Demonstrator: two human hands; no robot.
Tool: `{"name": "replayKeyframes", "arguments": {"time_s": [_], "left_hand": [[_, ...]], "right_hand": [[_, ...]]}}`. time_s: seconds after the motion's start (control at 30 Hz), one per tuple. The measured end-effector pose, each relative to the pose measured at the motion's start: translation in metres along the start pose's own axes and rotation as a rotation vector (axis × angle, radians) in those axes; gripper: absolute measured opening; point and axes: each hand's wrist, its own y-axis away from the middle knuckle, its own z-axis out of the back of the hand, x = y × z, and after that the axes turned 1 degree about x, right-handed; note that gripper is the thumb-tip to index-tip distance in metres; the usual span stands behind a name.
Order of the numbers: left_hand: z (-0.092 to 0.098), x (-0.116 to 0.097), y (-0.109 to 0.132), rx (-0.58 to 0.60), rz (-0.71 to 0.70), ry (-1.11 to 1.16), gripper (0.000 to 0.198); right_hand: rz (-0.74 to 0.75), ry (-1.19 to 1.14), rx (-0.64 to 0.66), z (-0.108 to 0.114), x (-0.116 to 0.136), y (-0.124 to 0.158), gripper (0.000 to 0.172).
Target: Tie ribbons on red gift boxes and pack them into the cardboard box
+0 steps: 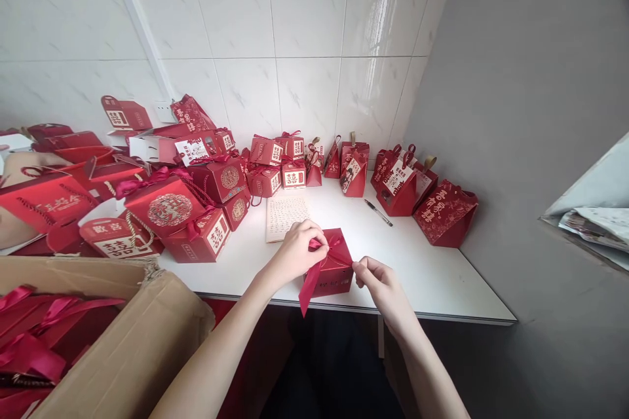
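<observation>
Glossy marbled tiles (307,0) rise behind your smooth white table (339,204); near its front edge, your left hand (305,245) pinches satiny ribbon (308,289) over a boxy red carton (335,283), your right hand (381,277) pinching ribbon at the carton's right side

Left hand (301,250), right hand (382,285) bare; forearms (216,347) bare; dark, near-black clothing (329,373).

Tiled wall (304,6): white, grey-veined, beyond fingers (317,251) | pale strip (130,6) and socket (164,112): on it, left of fingers | grey wall (515,98): plain, right of fingers | desk (417,281): white top, dark edge, beneath fingers | light: glare streaks (381,10) on tiles, beyond fingers, rightward
</observation>
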Motion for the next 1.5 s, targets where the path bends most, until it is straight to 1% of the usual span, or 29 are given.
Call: {"name": "replayKeyframes", "arguments": {"time_s": [0.1,0.37,0.63,0.73,0.83,0.9,1.0,1.07,1.13,1.2,1.23,1.27,1.33,1.37,1.43,1.5], "left_hand": [[0.000,-0.001,0.000,0.002,0.011,0.000,0.009],[-0.001,0.000,0.000,0.010,0.026,-0.002,0.010],[-0.001,0.002,0.000,-0.001,0.002,0.001,0.010],[-0.001,0.002,0.000,0.001,0.018,-0.001,0.009],[0.000,0.002,0.000,0.006,0.019,0.007,0.009],[0.003,0.002,0.000,0.019,0.007,0.017,0.009],[0.008,0.000,-0.003,0.042,-0.002,0.057,0.010],[0.011,0.000,-0.004,0.009,0.009,0.111,0.012],[0.012,0.000,-0.005,-0.111,0.064,0.114,0.015],[0.011,0.001,-0.004,-0.260,0.182,0.023,0.017],[0.011,0.001,-0.003,-0.292,0.251,-0.033,0.021],[0.011,0.000,-0.002,-0.282,0.319,-0.075,0.027],[0.010,-0.002,0.000,-0.193,0.419,-0.102,0.037],[0.010,-0.004,0.001,-0.153,0.445,-0.091,0.039],[0.008,-0.006,0.002,-0.136,0.461,-0.061,0.039],[0.005,-0.008,0.002,-0.166,0.445,-0.031,0.034]], "right_hand": [[0.038,-0.005,-0.015,-0.003,0.001,0.003,0.039],[0.038,-0.039,-0.084,-0.001,-0.002,0.007,0.031],[0.025,0.016,-0.086,0.005,-0.006,0.014,0.029],[0.024,-0.051,-0.071,0.011,-0.009,0.012,0.035],[0.068,-0.125,-0.129,0.020,-0.005,-0.002,0.042],[0.060,-0.100,-0.160,0.026,0.000,-0.019,0.045],[0.001,0.016,-0.097,0.028,0.009,-0.047,0.050],[-0.021,0.137,-0.029,0.024,0.015,-0.062,0.050],[-0.021,0.264,0.033,0.017,0.021,-0.070,0.050],[0.004,0.379,0.070,0.009,0.026,-0.074,0.050],[0.021,0.426,0.077,0.006,0.028,-0.075,0.051],[0.036,0.462,0.080,0.003,0.029,-0.075,0.051],[0.054,0.502,0.080,-0.001,0.030,-0.074,0.051],[0.055,0.508,0.080,-0.002,0.030,-0.074,0.050],[0.059,0.503,0.074,-0.003,0.029,-0.073,0.047],[0.066,0.486,0.060,-0.003,0.027,-0.070,0.043]]}}
